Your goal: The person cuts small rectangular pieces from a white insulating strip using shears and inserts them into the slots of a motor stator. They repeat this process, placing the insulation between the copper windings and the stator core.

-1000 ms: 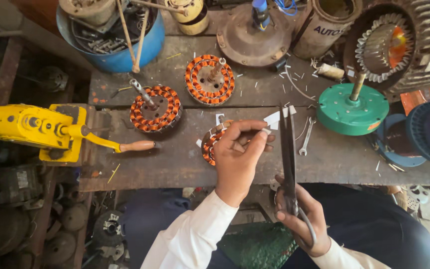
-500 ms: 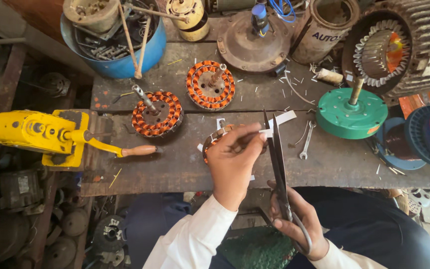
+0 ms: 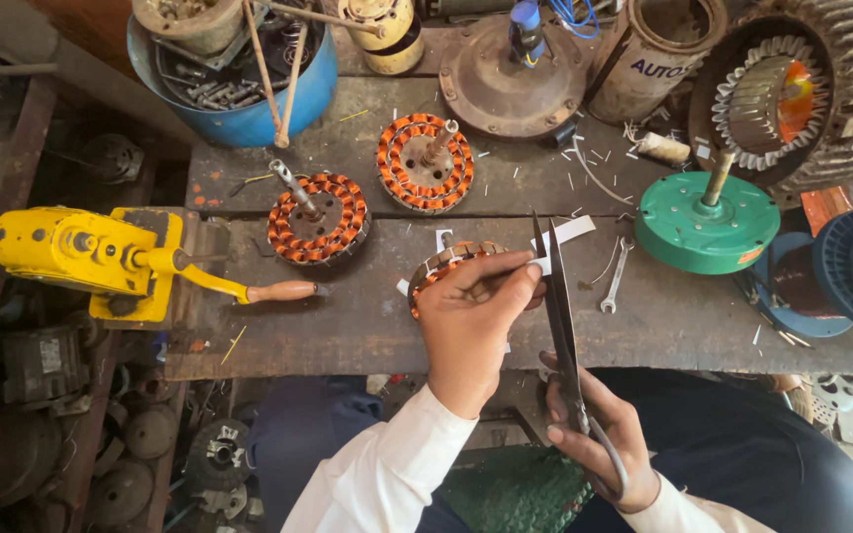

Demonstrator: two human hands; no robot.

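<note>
Holding a strip of white paper (image 3: 567, 235) over a copper-wound stator (image 3: 446, 268), the left hand (image 3: 471, 321) has its grip pinching the strip's near end between thumb and fingertips. The stator lies near the front edge of the counter (image 3: 348, 326), partly hidden under that hand. The right hand (image 3: 599, 434) sits below the front edge with its grip wrapped round the handles of a pair of dark scissors (image 3: 557, 306); the blades point toward the back edge and appear almost pressed together, standing just beside the paper strip.

Two further stators with orange windings rest toward the counter's middle: one with a shaft (image 3: 319, 217) left of centre, another (image 3: 426, 163) behind it.

Containers: a blue tub (image 3: 239, 114) at the back left corner holds loose metal parts, rods and a rusty can. A cylindrical tin (image 3: 649, 69) stands at the back edge; its contents cannot be told.

A green round housing (image 3: 708, 222) sits toward the right edge, a small spanner (image 3: 616, 276) just beside it. A yellow vise (image 3: 81, 252) is fixed at the left edge.
</note>
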